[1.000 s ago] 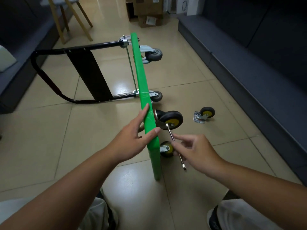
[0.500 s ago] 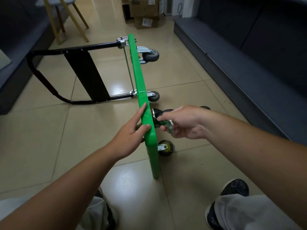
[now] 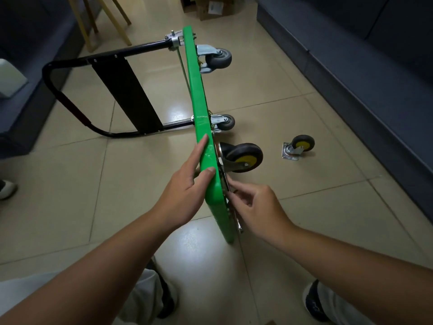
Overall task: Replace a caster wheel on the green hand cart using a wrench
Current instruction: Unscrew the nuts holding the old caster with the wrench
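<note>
The green hand cart (image 3: 199,97) stands on its long edge on the tiled floor, black handle (image 3: 70,106) folded out to the left. My left hand (image 3: 187,184) grips the deck's top edge, thumb over it. A yellow-hub caster (image 3: 243,157) sticks out from the deck's underside just past that hand. My right hand (image 3: 255,207) pinches a slim metal wrench (image 3: 228,186) lying close against the underside below that caster. The wrench's lower end shows near the deck's near corner. A loose yellow-hub caster (image 3: 298,146) lies on the floor to the right.
Two grey casters (image 3: 219,58) (image 3: 226,121) sit at the cart's far end. A dark sofa base (image 3: 351,73) runs along the right, another dark sofa on the left. Wooden stool legs (image 3: 98,22) and cardboard boxes (image 3: 210,7) stand beyond. My shoes and knees are at the bottom.
My right hand has dropped back from the mounted caster toward the deck's near end, swinging the wrench down along the underside. The loose caster is in view again. My left hand stays put.
</note>
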{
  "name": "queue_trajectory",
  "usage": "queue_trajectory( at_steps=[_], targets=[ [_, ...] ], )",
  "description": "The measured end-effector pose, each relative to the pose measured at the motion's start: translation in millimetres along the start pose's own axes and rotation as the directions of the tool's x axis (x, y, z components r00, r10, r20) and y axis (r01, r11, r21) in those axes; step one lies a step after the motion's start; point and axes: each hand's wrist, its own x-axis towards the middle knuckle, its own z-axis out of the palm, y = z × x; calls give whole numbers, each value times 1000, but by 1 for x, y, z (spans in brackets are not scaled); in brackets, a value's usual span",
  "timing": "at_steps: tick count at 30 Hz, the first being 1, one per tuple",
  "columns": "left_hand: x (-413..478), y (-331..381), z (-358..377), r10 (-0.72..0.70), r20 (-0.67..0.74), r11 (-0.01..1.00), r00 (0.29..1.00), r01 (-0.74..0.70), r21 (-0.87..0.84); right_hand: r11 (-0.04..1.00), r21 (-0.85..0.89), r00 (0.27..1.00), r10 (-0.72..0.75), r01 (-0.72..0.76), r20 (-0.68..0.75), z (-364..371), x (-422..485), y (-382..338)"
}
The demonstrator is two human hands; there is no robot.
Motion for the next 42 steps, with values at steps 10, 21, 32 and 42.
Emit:
queue_trajectory(
  at_steps=[10,21,32,42],
  targets=[
    [-2,7,0,1,16,1000,1000,-1,-18,982,-162,996,-92,94,23,-1,10,30],
    [-1,12,0,14,4,999,1000,-14,-43,945,181,939,301,-271,-169,-60,-8,-43],
    [1,4,-6,29,2,998,1000,-29,-49,814,143,821,532,-563,207,-47,33,-112],
    [0,4,-7,36,2,997,999,-36,-68,933,157,944,309,-324,116,-31,11,-67]
  ],
)
